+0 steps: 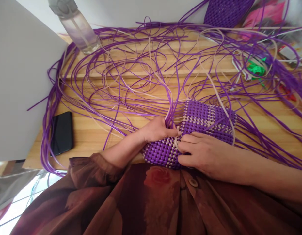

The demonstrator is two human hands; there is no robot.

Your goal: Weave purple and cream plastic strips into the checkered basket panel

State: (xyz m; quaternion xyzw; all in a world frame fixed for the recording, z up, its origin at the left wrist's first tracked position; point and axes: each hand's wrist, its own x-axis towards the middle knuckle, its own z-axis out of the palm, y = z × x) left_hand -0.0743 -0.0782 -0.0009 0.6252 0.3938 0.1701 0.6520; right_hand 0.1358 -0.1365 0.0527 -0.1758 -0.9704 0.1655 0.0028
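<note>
A woven piece (pixel 202 112) of purple and beige plastic strips lies at the table's front edge, against my clothes, with long loose strips running out from its sides. My left hand (pixel 158 130) is closed round a bundle of purple and beige strips (pixel 170 112) that rises from the weave. Its thumb points toward a beige strip at the middle of the piece. My right hand (pixel 199 147) rests on the weave with curled fingers, its fingertips pinching at that beige strip (pixel 175 143). The fingertips partly hide what they grip.
Loose purple strips (pixel 106 65) spread in loops over the wooden table (pixel 146 83). A clear bottle (pixel 78 31) stands at the back left, and a black phone (pixel 62 132) lies at the left. Another purple weave (pixel 225 13) and plastic bags (pixel 291 49) are at the back right.
</note>
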